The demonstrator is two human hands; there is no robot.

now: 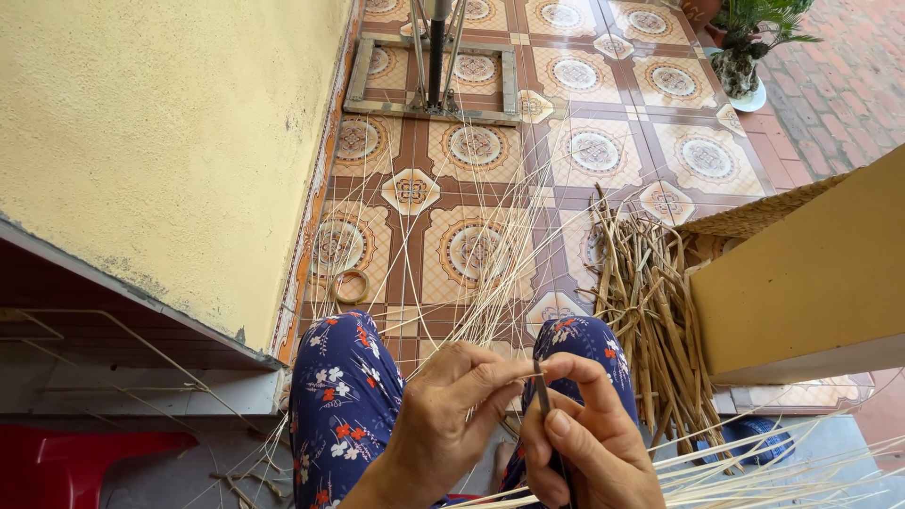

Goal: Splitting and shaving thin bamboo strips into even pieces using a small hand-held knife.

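At lower centre the left hand (443, 415) pinches a thin cane strip (490, 311); the right hand (584, 443) clenches a dark blade (544, 401) against it.

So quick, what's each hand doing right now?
Left hand: closed, pinching a thin pale cane strand.
Right hand: closed on a dark slim tool, touching the strand.

both hands (451, 415) (589, 434) pinched, fingertips touching

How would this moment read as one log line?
left hand: pinches thin cane strip | right hand: grips dark blade against strip | cane bundle on tiled floor
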